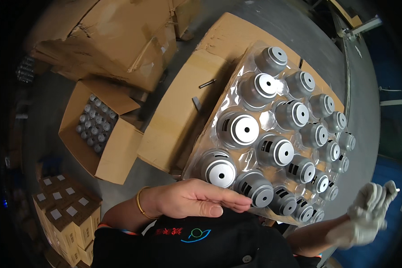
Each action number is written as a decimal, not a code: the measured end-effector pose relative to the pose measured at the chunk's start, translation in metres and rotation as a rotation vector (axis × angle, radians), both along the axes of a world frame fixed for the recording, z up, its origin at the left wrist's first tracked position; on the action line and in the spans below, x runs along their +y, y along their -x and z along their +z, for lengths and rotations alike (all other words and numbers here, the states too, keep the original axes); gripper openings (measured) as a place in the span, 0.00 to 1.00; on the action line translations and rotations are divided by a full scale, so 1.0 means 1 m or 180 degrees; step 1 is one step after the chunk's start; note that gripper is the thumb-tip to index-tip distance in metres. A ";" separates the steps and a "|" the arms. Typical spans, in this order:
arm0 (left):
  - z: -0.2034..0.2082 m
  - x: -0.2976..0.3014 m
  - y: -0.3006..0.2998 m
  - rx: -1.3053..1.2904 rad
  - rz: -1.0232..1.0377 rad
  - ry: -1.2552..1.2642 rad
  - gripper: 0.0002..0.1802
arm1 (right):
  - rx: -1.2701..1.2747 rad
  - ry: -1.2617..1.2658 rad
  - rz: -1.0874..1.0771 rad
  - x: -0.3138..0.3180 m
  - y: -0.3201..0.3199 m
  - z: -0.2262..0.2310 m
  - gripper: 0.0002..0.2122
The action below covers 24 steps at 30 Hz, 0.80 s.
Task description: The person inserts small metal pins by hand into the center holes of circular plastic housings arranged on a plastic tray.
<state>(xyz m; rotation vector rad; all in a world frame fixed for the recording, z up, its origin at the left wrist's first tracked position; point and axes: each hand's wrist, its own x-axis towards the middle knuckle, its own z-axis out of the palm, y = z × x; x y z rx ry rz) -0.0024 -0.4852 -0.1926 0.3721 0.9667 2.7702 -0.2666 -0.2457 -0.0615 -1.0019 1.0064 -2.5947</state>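
Observation:
My left hand (196, 198), bare with a yellow bangle at the wrist, is stretched out flat at the near edge of a clear plastic tray (267, 119). Its fingertips reach a silver dome-shaped metal part (255, 191); whether they touch cannot be told. Several more such parts, like the silver part (242, 129), sit in rows in the tray, each with a round raised top and a dark centre hole. Off the tray's right side is my right hand (364, 214) in a pale work glove, fingers curled together. A tiny white tip shows at those fingers; what it belongs to is unclear.
The tray rests on an opened cardboard box (183, 105), with a small metal rod (207, 83) and a grey strip (196, 103) on its flap. An open carton (118, 154) of similar parts stands left. Big cartons (107, 40) stand behind; stacked boxes (64, 214) are lower left.

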 end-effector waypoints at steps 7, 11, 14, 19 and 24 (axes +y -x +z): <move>0.028 0.005 0.062 0.0648 -0.0391 0.0885 0.57 | -0.0771 -0.0401 0.0198 -0.086 -0.088 -0.006 0.15; 0.030 0.013 0.076 0.0565 -0.0363 0.0829 0.55 | 0.0469 -0.0883 -0.0708 -0.114 -0.095 -0.039 0.15; 0.019 0.002 0.074 0.0643 0.0237 0.1055 0.37 | 0.0725 -0.1467 -0.0718 -0.115 -0.095 -0.048 0.15; 0.007 -0.077 0.076 -0.0014 0.3005 0.2190 0.25 | -0.0005 -0.1721 -0.1980 -0.117 -0.078 -0.061 0.16; -0.092 -0.197 0.129 -0.0906 0.4444 0.4943 0.22 | -0.0542 -0.1801 -0.1748 -0.105 -0.073 -0.064 0.15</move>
